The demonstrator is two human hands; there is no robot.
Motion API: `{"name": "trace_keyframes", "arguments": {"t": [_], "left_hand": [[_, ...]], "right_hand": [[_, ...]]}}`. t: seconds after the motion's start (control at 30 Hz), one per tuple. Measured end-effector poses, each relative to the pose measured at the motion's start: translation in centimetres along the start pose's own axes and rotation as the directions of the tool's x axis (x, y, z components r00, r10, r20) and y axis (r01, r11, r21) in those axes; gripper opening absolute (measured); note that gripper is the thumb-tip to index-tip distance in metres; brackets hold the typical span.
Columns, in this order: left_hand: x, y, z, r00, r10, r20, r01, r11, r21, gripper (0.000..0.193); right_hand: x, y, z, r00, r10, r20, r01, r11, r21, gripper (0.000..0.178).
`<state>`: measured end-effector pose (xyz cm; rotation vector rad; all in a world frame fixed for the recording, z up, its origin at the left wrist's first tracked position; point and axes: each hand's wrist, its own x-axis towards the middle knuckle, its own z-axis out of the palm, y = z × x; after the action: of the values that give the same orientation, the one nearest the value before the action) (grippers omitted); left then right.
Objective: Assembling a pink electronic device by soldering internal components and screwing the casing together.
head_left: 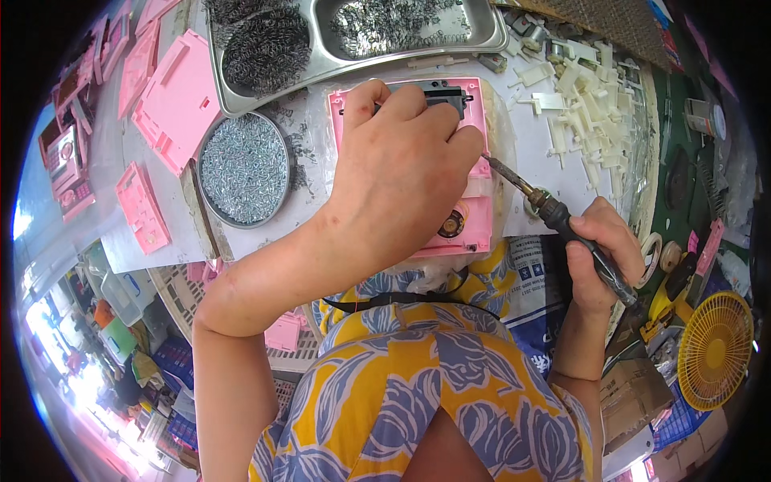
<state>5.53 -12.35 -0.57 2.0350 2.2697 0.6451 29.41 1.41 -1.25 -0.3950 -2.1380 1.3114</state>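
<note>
A pink plastic casing [478, 231] lies in front of me on a clear plastic bag. It carries a dark grey box-shaped part [452, 94] at its far end and a small round speaker-like disc [453, 224] nearer me. Over the casing, my left hand [405, 165] is closed with bent fingers; the hand hides its fingertips and whatever they pinch. My right hand [604, 249] grips the black handle of a soldering iron [554, 213]. The iron's tip touches or nearly touches the casing's right side, close to my left fingers.
Metal trays [321, 76] of dark springs stand at the back. A round dish [244, 170] of small screws sits left, beside pink panels [178, 104]. White plastic parts [590, 104] are piled at the right. A yellow fan [715, 351] stands at the lower right.
</note>
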Motion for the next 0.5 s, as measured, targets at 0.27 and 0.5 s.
{"name": "trace_keyframes", "arguments": {"t": [0.27,0.5], "left_hand": [[0.0,0.0,-0.1,1.000,-0.003,0.020,0.003,1.000,0.004,0.018],[0.1,0.1,-0.1,0.999,-0.013,0.044,0.012,1.000,0.028,0.017]], "right_hand": [[-0.1,0.1,-1.0,0.996,-0.069,-0.063,0.071,0.997,0.027,0.028],[-0.2,-0.3,-1.3,0.990,-0.067,-0.127,0.074,0.996,0.050,0.027]]}}
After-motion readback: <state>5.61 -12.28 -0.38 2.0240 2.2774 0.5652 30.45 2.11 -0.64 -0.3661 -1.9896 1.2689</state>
